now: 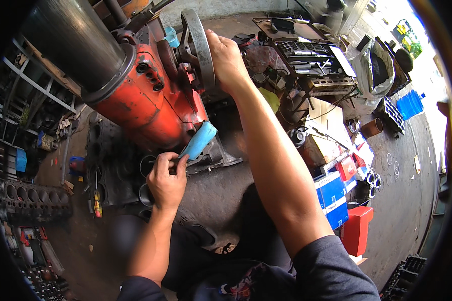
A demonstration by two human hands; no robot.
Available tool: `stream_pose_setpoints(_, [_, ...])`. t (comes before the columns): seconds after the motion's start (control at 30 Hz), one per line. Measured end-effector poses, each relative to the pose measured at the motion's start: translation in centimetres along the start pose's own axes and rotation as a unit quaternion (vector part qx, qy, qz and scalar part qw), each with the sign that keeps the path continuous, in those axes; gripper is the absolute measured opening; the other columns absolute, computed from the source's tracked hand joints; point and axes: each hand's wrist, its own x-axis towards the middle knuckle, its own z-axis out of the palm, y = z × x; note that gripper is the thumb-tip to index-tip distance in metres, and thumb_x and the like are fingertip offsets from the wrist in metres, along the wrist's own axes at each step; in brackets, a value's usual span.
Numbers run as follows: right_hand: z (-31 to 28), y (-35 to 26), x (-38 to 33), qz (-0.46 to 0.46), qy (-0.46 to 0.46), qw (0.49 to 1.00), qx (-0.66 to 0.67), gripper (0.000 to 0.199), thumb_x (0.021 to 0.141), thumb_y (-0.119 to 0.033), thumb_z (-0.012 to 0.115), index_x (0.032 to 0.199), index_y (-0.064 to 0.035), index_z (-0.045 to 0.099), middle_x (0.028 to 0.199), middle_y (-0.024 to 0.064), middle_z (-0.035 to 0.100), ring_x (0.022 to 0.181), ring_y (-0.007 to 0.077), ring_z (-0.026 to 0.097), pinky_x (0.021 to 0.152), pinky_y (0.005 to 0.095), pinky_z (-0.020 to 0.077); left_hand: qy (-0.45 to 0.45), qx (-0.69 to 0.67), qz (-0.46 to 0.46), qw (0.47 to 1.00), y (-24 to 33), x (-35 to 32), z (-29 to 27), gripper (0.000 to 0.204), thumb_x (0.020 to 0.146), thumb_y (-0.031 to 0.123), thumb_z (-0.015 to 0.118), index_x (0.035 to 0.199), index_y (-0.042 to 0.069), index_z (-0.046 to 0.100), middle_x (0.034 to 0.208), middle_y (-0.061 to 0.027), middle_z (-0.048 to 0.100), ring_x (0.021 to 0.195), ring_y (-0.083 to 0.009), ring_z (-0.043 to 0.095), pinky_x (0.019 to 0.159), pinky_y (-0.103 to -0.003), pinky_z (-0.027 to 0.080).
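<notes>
A large red machine (150, 108) with a thick dark metal column (70, 42) stands in front of me at the upper left. On its right side is a worn metal handwheel (200, 47). My right hand (228, 60) is at the rim of this wheel, its fingers curled round the far side and partly hidden. Lower down, my left hand (167, 180) pinches the near end of a light-blue, tube-shaped piece (200, 141). That piece slants up against the machine's base; whether it is a sleeve or a wrapped handle I cannot tell.
Engine blocks (35, 195) lie on the left, with a yellow-handled screwdriver (98, 200) nearby. An open tool case (309, 57) sits at the upper right. Blue boxes (331, 198) and a red box (356, 231) stand beside my right arm. Metal rings (397, 168) lie on the floor.
</notes>
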Motion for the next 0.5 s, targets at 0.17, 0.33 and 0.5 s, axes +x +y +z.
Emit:
stream_pose_setpoints(0.17, [-0.1,0.1,0.0,0.019,-0.003,1.0,-0.011,0.052,0.102,-0.038,0.049,0.089,0.0092,0.066,0.069,0.0076,0.06,0.064,0.0148,0.051,0.066,0.0358,0.0464,0.006,-0.02,0.007,1.0,-0.7,-0.5,0.9,0.017,0.087,0.007,0.077,0.093,0.002,0.063,0.083,-0.0094,0.067,0.063,-0.0195,0.064,0.057,-0.03,0.051])
stream_pose_setpoints(0.33, [0.0,0.0,-0.1,0.009,-0.009,1.0,0.012,0.051,0.103,-0.037,0.049,0.09,0.0092,0.067,0.07,0.0071,0.061,0.064,0.0143,0.051,0.065,0.0356,0.0465,-0.021,-0.025,-0.001,0.999,-1.2,-0.9,1.4,0.013,0.09,0.007,0.074,0.093,0.001,0.062,0.089,-0.0099,0.068,0.067,-0.0211,0.066,0.058,-0.031,0.053])
stream_pose_setpoints(0.5, [0.0,-0.2,-0.2,0.008,-0.009,1.0,0.008,0.05,0.103,-0.036,0.049,0.093,0.0096,0.068,0.072,0.007,0.063,0.064,0.0136,0.053,0.065,0.0343,0.0473,-0.032,-0.028,-0.007,0.999,-1.4,-1.2,1.7,0.013,0.09,0.008,0.074,0.093,0.001,0.063,0.09,-0.0102,0.069,0.068,-0.0216,0.067,0.058,-0.031,0.053])
